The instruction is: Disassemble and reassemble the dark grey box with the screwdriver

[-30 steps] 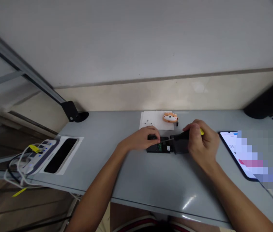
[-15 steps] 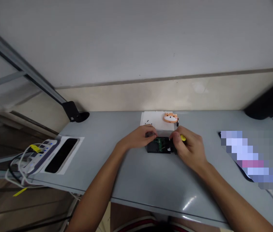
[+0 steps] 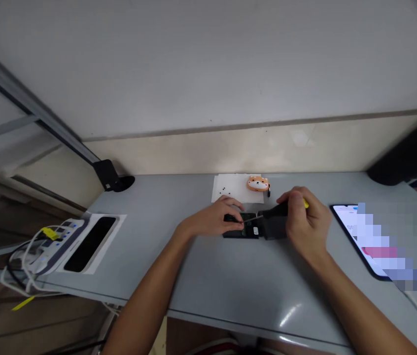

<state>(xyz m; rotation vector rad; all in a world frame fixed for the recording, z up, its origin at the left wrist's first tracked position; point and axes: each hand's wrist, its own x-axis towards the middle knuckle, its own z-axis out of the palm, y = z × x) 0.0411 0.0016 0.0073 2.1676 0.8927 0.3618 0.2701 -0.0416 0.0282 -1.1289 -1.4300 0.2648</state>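
Note:
A black electronic device with a green circuit board exposed lies flat on the desk, its left side partly covered by my left hand. The thumb and forefinger of that hand are closed together over the board; what they pinch, if anything, is too small to make out. My right hand is wrapped round a screwdriver with a black and yellow handle. Its thin shaft points left, and the tip reaches my left fingertips. Beneath the screwdriver, a black boxy piece sits against the device's right side.
Behind the device, white paper carries several tiny dark bits and an orange animal-faced case. A dark-screened phone and a power strip with cables lie left. A lit phone lies right; a black cylinder stands behind it.
My right hand has moved right and turned, so the screwdriver's shaft now shows across the device. My left fingers have come lower, over the board. The view has shifted slightly.

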